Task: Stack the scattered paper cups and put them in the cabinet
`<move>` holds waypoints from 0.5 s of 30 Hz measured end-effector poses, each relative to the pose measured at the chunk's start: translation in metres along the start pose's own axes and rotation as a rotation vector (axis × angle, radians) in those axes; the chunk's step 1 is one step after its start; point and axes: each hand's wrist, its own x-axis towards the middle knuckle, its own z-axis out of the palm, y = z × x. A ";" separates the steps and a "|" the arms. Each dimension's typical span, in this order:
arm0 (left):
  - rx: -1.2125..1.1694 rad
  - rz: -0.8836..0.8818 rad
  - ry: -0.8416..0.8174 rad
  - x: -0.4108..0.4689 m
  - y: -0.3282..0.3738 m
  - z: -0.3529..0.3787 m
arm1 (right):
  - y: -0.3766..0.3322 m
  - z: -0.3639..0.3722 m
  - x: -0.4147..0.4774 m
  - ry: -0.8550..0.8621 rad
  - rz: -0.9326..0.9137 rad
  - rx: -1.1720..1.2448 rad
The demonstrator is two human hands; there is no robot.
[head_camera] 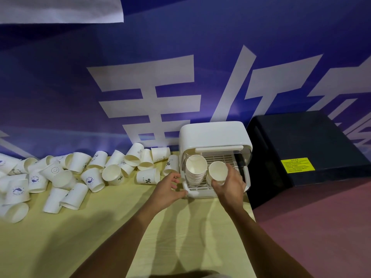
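Stacks, two, tilt mouths-up in the cabinet. The right hand fingers curl round the right stack; the left hand fingers spread, empty.

The lower cups of the held stack are covered by the right grip, so their number cannot be told. The scattered cups at the far left of the counter are cut off by the picture's edge. The print on the yellow label of the black box is too small to be read. The white characters on the blue banner are cut at the right edge.
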 end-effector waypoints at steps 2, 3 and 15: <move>-0.002 0.006 -0.002 0.002 0.001 0.001 | 0.002 0.004 0.000 -0.033 0.006 -0.024; -0.002 0.007 -0.002 0.003 0.002 0.002 | 0.003 0.005 0.001 -0.043 0.007 -0.039; -0.010 0.023 0.011 -0.002 0.007 -0.003 | -0.008 -0.006 -0.003 0.013 -0.086 -0.038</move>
